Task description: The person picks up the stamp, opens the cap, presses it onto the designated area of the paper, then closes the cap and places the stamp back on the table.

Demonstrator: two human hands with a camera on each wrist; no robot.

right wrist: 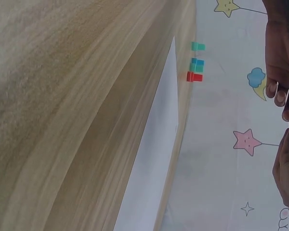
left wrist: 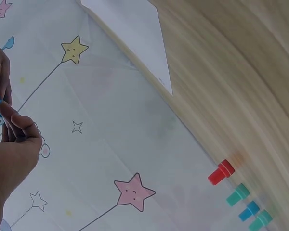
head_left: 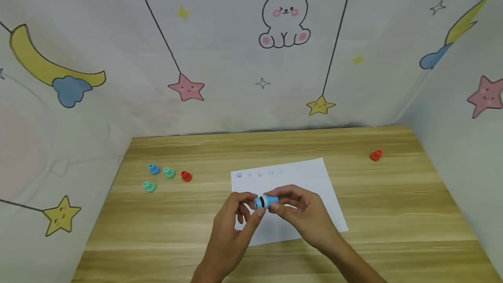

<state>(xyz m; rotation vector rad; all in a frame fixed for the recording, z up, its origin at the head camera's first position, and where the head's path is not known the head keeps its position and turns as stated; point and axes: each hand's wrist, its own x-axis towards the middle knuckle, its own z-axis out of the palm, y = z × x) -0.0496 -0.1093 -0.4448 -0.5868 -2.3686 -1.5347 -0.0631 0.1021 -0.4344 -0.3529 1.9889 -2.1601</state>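
Over the sheet of white paper [head_left: 310, 191] both hands hold one small blue stamp [head_left: 270, 200]. My left hand [head_left: 229, 230] pinches its left end, a short blue cap [head_left: 257, 203] with a picture on its face, between thumb and fingers. The right hand [head_left: 308, 213] grips the blue body from the other side. A dark band shows between cap and body. Along the paper's upper edge runs a row of several small faint coloured marks [head_left: 260, 174]. Only part of the stamp shows at the edge of each wrist view.
On the wooden table [head_left: 393, 213], a blue stamp [head_left: 154, 169], a red stamp [head_left: 186, 176] and two green stamps [head_left: 169, 172] stand at the left. Another red stamp [head_left: 376, 155] is at the far right. A printed white curtain [head_left: 235, 112] encloses the back and sides.
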